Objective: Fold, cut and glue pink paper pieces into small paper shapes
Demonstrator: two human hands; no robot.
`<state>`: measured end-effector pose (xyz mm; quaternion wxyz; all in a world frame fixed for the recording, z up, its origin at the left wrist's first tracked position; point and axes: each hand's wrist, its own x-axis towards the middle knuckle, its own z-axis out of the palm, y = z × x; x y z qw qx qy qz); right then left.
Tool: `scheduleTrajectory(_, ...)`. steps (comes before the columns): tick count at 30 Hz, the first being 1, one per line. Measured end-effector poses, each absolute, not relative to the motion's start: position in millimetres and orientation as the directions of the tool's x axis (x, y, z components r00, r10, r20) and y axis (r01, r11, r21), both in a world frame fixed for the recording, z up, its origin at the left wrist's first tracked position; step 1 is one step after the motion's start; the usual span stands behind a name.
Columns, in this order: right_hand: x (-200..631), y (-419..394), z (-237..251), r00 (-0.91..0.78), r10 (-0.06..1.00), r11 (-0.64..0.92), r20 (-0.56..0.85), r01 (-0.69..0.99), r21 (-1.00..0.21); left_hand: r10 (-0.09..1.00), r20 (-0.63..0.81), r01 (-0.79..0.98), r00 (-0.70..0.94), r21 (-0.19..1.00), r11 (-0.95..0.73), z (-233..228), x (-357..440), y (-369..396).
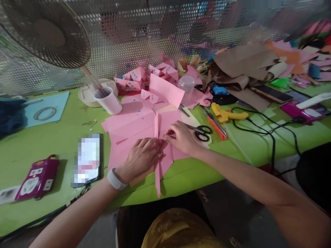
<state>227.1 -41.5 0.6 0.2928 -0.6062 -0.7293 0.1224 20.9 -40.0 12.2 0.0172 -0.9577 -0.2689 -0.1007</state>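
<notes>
Head view, looking down at our own two bare hands on a green table [51, 144]. Our left hand [141, 156], with a white band at the wrist, lies flat with fingers together, pressing on a pink paper sheet [165, 162]. Our right hand [181, 137] rests just beside it, its fingertips pinching a fold of the same sheet. A narrow raised crease runs down the paper between the hands, and its pointed end hangs past the table's near edge. More pink sheets [129, 122] lie spread underneath and behind. Black-handled scissors [203, 132] sit just right of our right hand, with an orange utility knife [217, 125] and a yellow glue gun [227, 115] beyond. A phone [88, 160] lies to the left, near a white cup [110, 100].
</notes>
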Motion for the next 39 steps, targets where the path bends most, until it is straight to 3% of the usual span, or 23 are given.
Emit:
scheduleTrajectory(9, 231, -37, -6, -0.105, 0.949, 0.268, 0.298, 0.769, -0.581, 0.502, 0.208, 0.510, 0.839, 0.018, -0.860, 11, 21, -39)
scheduleTrajectory(22, 231, -37, -10, -0.100, 0.943, 0.271, 0.316, 0.784, -0.559, 0.512, 0.198, 0.522, 0.836, 0.004, -0.853, 12, 22, -36)
scheduleTrajectory(25, 234, -33, -13, -0.046, 0.955, 0.233, 0.292, 0.725, -0.649, 0.505, 0.202, 0.517, 0.839, -0.004, -0.856, 12, 22, -37)
scheduleTrajectory(28, 239, -26, -13, 0.036, 0.977, 0.149, 0.208, 0.583, -0.798, 0.502, 0.203, 0.512, 0.841, 0.002, -0.859, 11, 22, -37)
scheduleTrajectory(31, 242, -22, -6, 0.013, 0.996, 0.072, 0.092, 0.525, -0.848, 0.504, 0.220, 0.513, 0.836, 0.018, -0.858, 10, 22, -36)
scheduleTrajectory(35, 246, -20, 11, -0.095, 0.995, 0.032, -0.044, 0.672, -0.739, 0.502, 0.244, 0.513, 0.830, 0.020, -0.858, 10, 22, -36)
scheduleTrajectory(39, 251, -18, 22, -0.211, 0.938, -0.027, -0.275, 0.747, -0.664, 0.507, 0.227, 0.520, 0.832, 0.003, -0.854, 10, 23, -37)
